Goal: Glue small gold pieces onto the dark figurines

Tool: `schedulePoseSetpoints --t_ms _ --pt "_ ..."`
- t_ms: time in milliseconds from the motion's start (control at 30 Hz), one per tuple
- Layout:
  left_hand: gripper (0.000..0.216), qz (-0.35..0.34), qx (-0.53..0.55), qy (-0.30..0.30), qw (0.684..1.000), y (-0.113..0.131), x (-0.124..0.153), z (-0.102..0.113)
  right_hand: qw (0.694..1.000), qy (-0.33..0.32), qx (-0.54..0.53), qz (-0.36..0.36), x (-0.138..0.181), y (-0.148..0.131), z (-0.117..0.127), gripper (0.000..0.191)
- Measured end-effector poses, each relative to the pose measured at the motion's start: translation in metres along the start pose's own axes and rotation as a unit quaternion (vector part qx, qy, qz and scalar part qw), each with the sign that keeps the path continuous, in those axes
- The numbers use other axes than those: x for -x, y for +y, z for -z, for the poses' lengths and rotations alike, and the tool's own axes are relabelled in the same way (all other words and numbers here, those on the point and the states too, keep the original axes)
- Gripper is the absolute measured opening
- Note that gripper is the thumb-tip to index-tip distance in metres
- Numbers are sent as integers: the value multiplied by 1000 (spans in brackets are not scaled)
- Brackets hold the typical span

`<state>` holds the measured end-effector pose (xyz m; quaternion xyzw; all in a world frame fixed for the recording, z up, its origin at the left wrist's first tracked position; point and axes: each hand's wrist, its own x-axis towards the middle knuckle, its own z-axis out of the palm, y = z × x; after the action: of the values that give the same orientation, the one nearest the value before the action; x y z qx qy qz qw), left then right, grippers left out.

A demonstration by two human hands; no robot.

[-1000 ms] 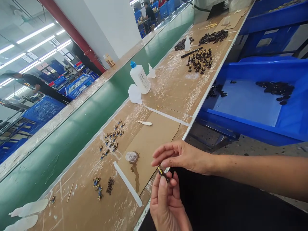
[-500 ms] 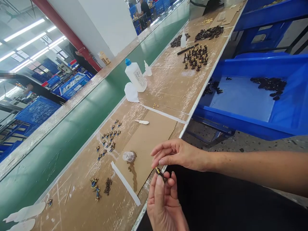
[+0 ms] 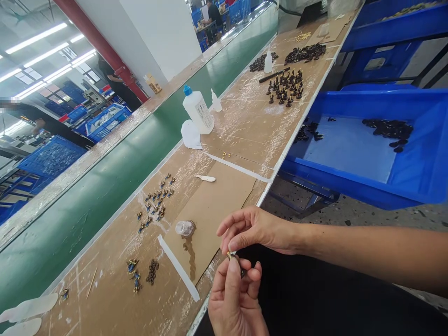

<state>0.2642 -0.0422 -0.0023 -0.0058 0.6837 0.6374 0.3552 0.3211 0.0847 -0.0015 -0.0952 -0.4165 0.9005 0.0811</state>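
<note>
My left hand point(image 3: 238, 296) is closed around a small dark figurine point(image 3: 242, 269) with a yellow top, held between thumb and fingers at the table's front edge. Just above it, my right hand point(image 3: 261, 231) pinches at the figurine's yellow tip; the fingers partly hide the contact. Left of my hands, a small clear cup point(image 3: 185, 228) stands on a cardboard sheet point(image 3: 219, 210) beside a wet streak. Several small blue-and-gold figures point(image 3: 159, 196) lie beyond it. More such figures point(image 3: 133, 275) and a cluster of small dark pieces point(image 3: 152, 271) lie nearer.
A large white bottle with a blue cap point(image 3: 198, 112) and small squeeze bottles point(image 3: 268, 62) stand farther along the table. Assembled dark-and-gold figures point(image 3: 285, 88) stand near a dark pile point(image 3: 305, 53). A blue bin point(image 3: 367, 182) with dark pieces sits at right. People are in the background.
Both hands have shifted slightly down and left in view with the figurine. My right fingertips have closed in on its yellow tip.
</note>
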Motion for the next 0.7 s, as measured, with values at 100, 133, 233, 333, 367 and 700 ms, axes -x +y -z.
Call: schedulePoseSetpoints --t_ms 100,133,233,333,367,700 --pt "23 5 -4 1 1000 0 1 3 1000 -7 -19 -18 -2 1 2 31" --pt "24 11 -5 2 1000 0 2 4 999 -9 -26 -21 -3 2 3 31" --pt "25 6 -4 12 1000 0 8 2 998 -26 -47 -19 -5 4 5 30" --pt "19 -50 -5 47 998 0 23 -10 997 -50 -57 -16 -8 5 7 28" --pt "17 -72 -5 67 995 0 29 -15 997 -59 -58 -15 -9 5 7 27" --pt "26 32 -2 14 999 -4 9 -4 986 -116 -114 47 -16 16 7 28"
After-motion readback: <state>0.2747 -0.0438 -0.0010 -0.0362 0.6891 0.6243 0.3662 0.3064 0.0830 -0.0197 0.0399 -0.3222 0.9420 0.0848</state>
